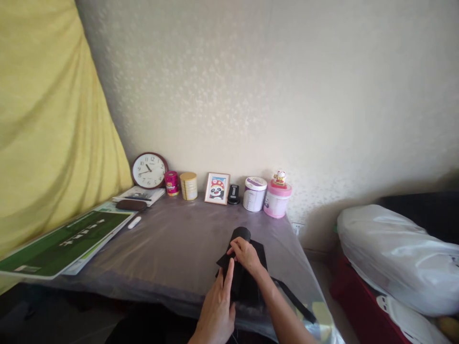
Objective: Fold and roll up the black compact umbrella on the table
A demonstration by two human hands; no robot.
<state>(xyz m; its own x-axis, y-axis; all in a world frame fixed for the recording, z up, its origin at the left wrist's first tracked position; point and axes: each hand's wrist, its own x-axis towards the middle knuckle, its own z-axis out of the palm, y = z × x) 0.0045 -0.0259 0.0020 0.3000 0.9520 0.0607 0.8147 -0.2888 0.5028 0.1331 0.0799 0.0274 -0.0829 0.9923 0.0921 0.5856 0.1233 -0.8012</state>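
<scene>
A black fabric bundle [241,282] with a rounded, rolled far end lies near the front right of the table, with flat black material along its right side. From it a black strap [296,302] trails toward the table's right corner. My right hand [245,255] reaches over the top, its fingers bent and pinched on the black material. Against the left side rests my left hand [218,303], fingers stretched forward and apart, touching the bundle. Both hands partly cover the bundle, so its exact kind cannot be made out.
Along the wall stand a clock [150,170], a pink tin [171,183], a yellow-lidded canister [189,186], a picture frame [217,188] and two tubs, a white one [254,195] and a pink one [277,203]. Green boards [71,241] lie left. A white plastic bag [398,258] sits right.
</scene>
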